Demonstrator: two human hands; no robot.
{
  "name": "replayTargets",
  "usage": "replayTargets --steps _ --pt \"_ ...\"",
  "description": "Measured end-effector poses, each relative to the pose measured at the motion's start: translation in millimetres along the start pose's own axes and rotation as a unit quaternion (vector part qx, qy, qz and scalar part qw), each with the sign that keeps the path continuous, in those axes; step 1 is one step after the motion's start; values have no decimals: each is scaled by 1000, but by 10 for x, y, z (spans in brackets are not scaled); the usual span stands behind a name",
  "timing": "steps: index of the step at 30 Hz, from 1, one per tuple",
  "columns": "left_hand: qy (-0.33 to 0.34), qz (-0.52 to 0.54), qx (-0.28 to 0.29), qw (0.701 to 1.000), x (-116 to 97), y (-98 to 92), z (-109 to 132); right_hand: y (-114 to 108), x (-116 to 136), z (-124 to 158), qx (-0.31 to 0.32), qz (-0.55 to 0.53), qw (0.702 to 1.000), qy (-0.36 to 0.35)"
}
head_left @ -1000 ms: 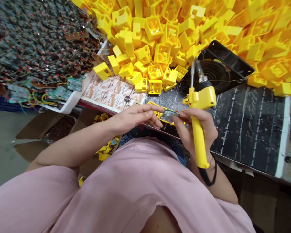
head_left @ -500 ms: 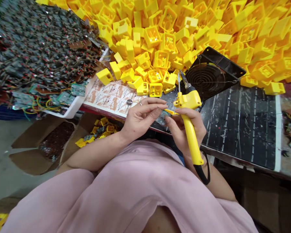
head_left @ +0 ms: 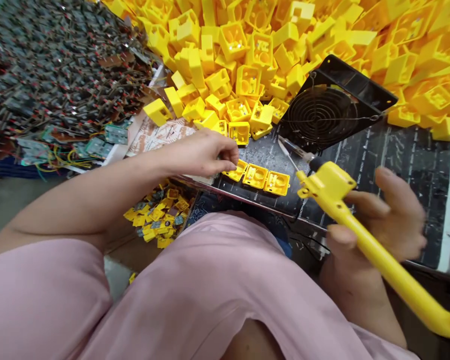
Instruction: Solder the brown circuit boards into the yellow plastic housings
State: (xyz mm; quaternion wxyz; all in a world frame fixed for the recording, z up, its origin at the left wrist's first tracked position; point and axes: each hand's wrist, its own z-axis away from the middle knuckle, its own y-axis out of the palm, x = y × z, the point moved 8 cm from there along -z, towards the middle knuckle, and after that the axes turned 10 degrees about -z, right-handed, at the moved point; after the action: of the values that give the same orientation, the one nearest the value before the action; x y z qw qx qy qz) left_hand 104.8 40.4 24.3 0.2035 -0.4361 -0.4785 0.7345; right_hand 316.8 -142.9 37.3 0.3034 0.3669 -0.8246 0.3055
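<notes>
My left hand (head_left: 215, 154) reaches over the bench edge, thumb and fingers closed together at the leftmost of three small open yellow cases (head_left: 255, 176) lined up in a row. Whatever its fingertips pinch is hidden behind them. My right hand (head_left: 382, 220), smeared by motion, holds a yellow soldering gun (head_left: 335, 195) between thumb and fingers, with some fingers lifted off. The gun's metal tip and thin feed tube (head_left: 290, 152) point up and left, to the right of the cases, and its handle slants down to the right.
Behind the cases a black fan (head_left: 318, 117) with a wire guard leans against a big heap of yellow housings (head_left: 247, 80). Circuit boards (head_left: 71, 75) are piled on the left. Below the bench edge, a box holds yellow pieces (head_left: 159, 215).
My hands have parted. The left moved onto the leftmost case; the right swung right and down with the soldering gun. The row of yellow cases, hidden by my hands before, now shows.
</notes>
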Motion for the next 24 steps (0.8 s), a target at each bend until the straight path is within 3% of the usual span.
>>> replayTargets --steps 2,5,7,12,16,24 --pt "-1 -48 -4 999 -76 86 -105 -216 -23 41 -105 0 994 -9" --pt "-18 -107 0 994 -167 228 -218 -314 -97 87 -141 -13 990 -22" --pt "-38 -148 18 988 -185 307 -263 -277 -124 94 -99 -10 995 -26" --pt "-72 -192 45 978 -186 376 -308 -4 14 105 77 52 994 -49" --pt "-74 -235 44 968 -204 384 -307 131 161 57 107 14 990 -91" --pt "-50 -271 32 961 -236 401 -322 314 222 30 180 25 972 -147"
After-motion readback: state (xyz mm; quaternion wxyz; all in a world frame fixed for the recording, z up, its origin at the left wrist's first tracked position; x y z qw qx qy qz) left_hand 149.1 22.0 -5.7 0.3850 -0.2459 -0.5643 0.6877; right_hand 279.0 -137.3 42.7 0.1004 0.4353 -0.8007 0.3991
